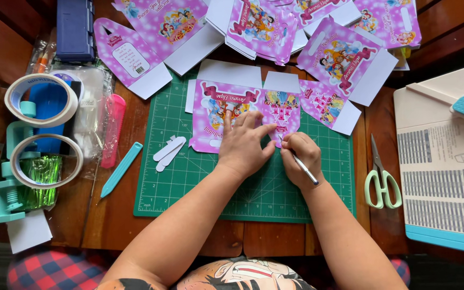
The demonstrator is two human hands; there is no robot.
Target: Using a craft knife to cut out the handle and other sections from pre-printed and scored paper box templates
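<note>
A brown wooden table [108, 220] fills the view, and a green cutting mat [189, 182] lies in the middle of it. Along the far edge, flat pink cartoon-printed box cutouts [345, 59] with white flaps lie heaped and overlapping; one of them [127, 53] shows a white label panel. To the right, a white paper trimmer board [447, 182] with a teal lower edge reaches the table's right side. At the left stand two rolls of tape [41, 99] on a teal clamp stand [6, 198], beside clear plastic bags.

The pink box cutout [221, 104] being worked on lies flat at the top of the mat, its white flaps pointing away from the person. The lower half of the mat is bare, and open wood shows in front of it.

Green-handled scissors [382, 180] lie just right of the mat; a teal stick tool [121, 169] lies just left of it. Small white strips [168, 151] rest on the mat.

The left hand [243, 145] presses flat on the cutout, fingers slightly spread. The right hand [301, 156] pinches a thin silver-tipped pen tool [304, 169], its tip against the cutout's edge.
</note>
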